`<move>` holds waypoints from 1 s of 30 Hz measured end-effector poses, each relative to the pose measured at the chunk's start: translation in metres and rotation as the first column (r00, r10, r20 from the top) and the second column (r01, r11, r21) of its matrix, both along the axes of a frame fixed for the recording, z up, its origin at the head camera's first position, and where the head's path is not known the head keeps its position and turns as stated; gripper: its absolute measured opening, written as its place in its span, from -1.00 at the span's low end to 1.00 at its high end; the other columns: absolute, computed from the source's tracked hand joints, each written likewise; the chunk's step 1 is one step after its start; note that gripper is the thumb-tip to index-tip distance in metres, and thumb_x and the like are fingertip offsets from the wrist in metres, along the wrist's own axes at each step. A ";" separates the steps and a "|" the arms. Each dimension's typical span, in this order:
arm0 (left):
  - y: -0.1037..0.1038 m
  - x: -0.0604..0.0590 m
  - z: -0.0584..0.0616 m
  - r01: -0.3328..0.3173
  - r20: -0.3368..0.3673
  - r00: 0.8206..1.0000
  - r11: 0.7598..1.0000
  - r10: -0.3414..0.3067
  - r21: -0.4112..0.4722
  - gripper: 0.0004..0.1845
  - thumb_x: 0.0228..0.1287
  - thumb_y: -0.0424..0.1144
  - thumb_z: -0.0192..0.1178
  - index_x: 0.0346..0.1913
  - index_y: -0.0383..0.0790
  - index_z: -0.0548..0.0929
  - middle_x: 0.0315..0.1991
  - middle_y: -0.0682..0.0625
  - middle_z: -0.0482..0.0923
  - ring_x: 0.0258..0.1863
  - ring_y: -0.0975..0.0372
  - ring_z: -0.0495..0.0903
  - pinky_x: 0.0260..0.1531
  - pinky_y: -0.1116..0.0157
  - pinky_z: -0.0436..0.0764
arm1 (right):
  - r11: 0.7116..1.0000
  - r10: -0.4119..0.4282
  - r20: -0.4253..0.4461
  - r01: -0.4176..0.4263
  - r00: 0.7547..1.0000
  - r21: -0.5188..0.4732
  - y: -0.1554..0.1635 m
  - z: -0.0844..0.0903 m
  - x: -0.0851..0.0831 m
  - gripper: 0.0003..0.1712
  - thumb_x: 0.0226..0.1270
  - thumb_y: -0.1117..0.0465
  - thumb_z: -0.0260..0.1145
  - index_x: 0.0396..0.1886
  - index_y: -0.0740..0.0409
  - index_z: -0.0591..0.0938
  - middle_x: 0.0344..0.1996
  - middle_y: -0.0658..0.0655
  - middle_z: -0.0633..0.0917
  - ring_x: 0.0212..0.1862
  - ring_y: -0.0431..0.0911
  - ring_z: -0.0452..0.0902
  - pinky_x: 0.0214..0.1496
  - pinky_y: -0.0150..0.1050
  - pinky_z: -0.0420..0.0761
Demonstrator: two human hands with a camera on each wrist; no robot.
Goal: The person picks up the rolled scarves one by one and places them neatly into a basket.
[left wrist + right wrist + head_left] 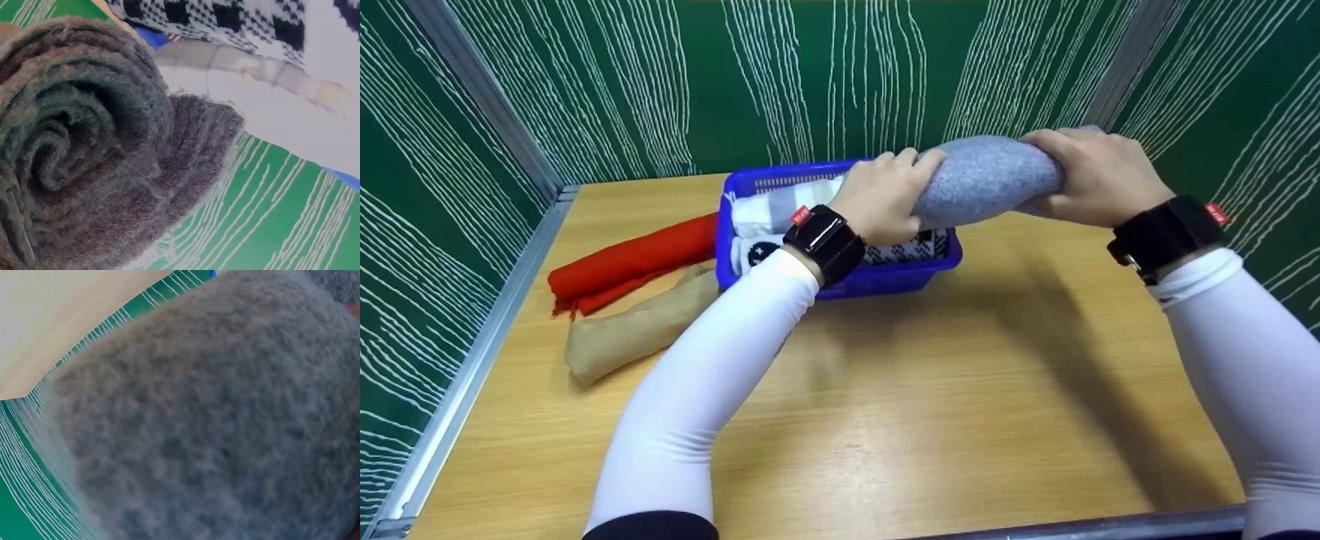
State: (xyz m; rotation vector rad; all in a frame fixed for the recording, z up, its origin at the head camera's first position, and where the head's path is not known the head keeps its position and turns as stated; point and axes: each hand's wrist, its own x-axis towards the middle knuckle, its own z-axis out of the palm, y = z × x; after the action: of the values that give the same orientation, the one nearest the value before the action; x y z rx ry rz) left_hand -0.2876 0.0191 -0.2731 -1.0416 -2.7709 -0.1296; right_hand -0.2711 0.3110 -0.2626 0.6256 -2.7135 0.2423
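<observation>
Green walls [810,45] border the wooden table [900,420] below hands [885,196] [1099,176] gripping grey cloth [990,181].

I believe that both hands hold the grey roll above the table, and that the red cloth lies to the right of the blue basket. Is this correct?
Not quite: the head view shows the red cloth to the left of the blue basket, not to the right. The rest is right: the left hand and right hand hold the grey roll above the table.
</observation>
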 end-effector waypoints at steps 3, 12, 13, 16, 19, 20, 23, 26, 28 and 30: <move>-0.005 -0.001 0.000 0.010 -0.006 1.000 1.000 -0.010 0.000 -0.12 0.36 -0.10 0.36 0.69 -0.05 0.24 0.40 -0.15 0.56 0.27 -0.01 0.64 0.26 0.03 0.72 | 1.000 0.004 -0.014 -0.004 1.000 0.001 -0.003 -0.001 0.000 -0.18 0.07 0.05 0.76 0.35 0.08 0.65 0.16 0.36 0.77 0.14 0.41 0.67 0.20 0.50 0.62; -0.020 -0.003 -0.001 0.017 -0.017 1.000 1.000 -0.017 0.010 -0.11 0.35 -0.12 0.38 0.68 -0.08 0.25 0.39 -0.18 0.57 0.26 -0.04 0.64 0.24 0.01 0.73 | 1.000 0.016 -0.045 -0.016 0.999 0.001 -0.015 -0.002 -0.001 -0.18 0.06 0.04 0.76 0.34 0.06 0.65 0.15 0.31 0.79 0.14 0.40 0.70 0.19 0.49 0.64; -0.022 -0.003 -0.001 0.018 -0.018 1.000 1.000 -0.018 0.010 -0.11 0.35 -0.12 0.38 0.68 -0.08 0.25 0.39 -0.18 0.57 0.27 -0.05 0.64 0.25 0.00 0.72 | 1.000 0.019 -0.051 -0.019 0.999 0.003 -0.016 -0.002 -0.001 -0.18 0.06 0.04 0.76 0.34 0.06 0.65 0.15 0.31 0.79 0.14 0.40 0.70 0.19 0.49 0.64; -0.027 -0.004 -0.001 0.023 -0.016 1.000 1.000 -0.022 0.014 -0.11 0.35 -0.12 0.38 0.68 -0.09 0.25 0.41 -0.19 0.56 0.30 -0.06 0.63 0.29 -0.01 0.71 | 1.000 0.029 -0.061 -0.028 0.998 0.005 -0.020 -0.002 -0.002 -0.17 0.06 0.04 0.76 0.35 0.07 0.65 0.15 0.32 0.79 0.14 0.40 0.71 0.20 0.48 0.64; -0.032 -0.004 0.000 0.029 -0.018 0.999 0.999 -0.028 0.022 -0.11 0.36 -0.13 0.38 0.69 -0.10 0.26 0.42 -0.20 0.56 0.32 -0.07 0.62 0.32 -0.03 0.69 | 0.999 0.036 -0.067 -0.036 0.997 0.002 -0.023 -0.001 -0.002 -0.17 0.05 0.05 0.76 0.34 0.08 0.65 0.15 0.33 0.79 0.15 0.41 0.70 0.21 0.49 0.63; -0.033 -0.004 0.000 0.032 -0.018 0.999 0.999 -0.032 0.027 -0.11 0.36 -0.13 0.38 0.69 -0.11 0.26 0.42 -0.20 0.56 0.32 -0.08 0.62 0.33 -0.03 0.68 | 0.999 0.038 -0.067 -0.038 0.997 0.001 -0.024 -0.001 -0.002 -0.17 0.05 0.05 0.76 0.34 0.08 0.65 0.15 0.33 0.79 0.14 0.41 0.70 0.21 0.50 0.63; -0.038 -0.004 0.001 0.044 -0.020 0.999 0.998 -0.043 0.037 -0.12 0.37 -0.13 0.39 0.68 -0.12 0.26 0.42 -0.21 0.56 0.33 -0.08 0.62 0.34 -0.04 0.68 | 0.999 0.042 -0.071 -0.043 0.997 -0.002 -0.027 -0.001 -0.003 -0.18 0.06 0.05 0.76 0.33 0.09 0.65 0.14 0.34 0.79 0.14 0.41 0.70 0.20 0.50 0.63; -0.041 -0.005 0.002 0.052 -0.022 0.998 0.998 -0.051 0.040 -0.11 0.36 -0.12 0.40 0.68 -0.12 0.27 0.41 -0.22 0.56 0.32 -0.08 0.62 0.32 -0.05 0.69 | 0.999 0.045 -0.072 -0.045 0.996 -0.003 -0.029 -0.001 -0.003 -0.17 0.06 0.04 0.77 0.33 0.08 0.65 0.15 0.34 0.79 0.14 0.41 0.70 0.20 0.50 0.63; -0.043 -0.006 0.002 0.054 -0.026 0.998 0.998 -0.053 0.040 -0.11 0.35 -0.13 0.40 0.67 -0.12 0.28 0.40 -0.21 0.57 0.31 -0.08 0.63 0.30 -0.05 0.70 | 0.999 0.043 -0.068 -0.044 0.997 -0.003 -0.031 -0.001 -0.004 -0.17 0.06 0.03 0.77 0.34 0.08 0.65 0.16 0.33 0.78 0.16 0.41 0.70 0.21 0.50 0.63; -0.046 -0.006 0.001 0.053 -0.027 0.998 0.998 -0.052 0.039 -0.11 0.34 -0.13 0.41 0.67 -0.12 0.28 0.40 -0.21 0.57 0.30 -0.08 0.63 0.29 -0.05 0.70 | 0.999 0.042 -0.064 -0.042 0.997 -0.002 -0.033 -0.001 -0.004 -0.16 0.05 0.03 0.77 0.35 0.07 0.64 0.18 0.33 0.78 0.18 0.41 0.70 0.22 0.51 0.63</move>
State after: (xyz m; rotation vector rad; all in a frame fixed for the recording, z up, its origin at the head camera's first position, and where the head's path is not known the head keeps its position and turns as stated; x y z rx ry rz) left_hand -0.2938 -0.0265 -0.2719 -1.0994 -2.7075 -0.1759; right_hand -0.2751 0.2780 -0.2639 0.6781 -2.6402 0.2329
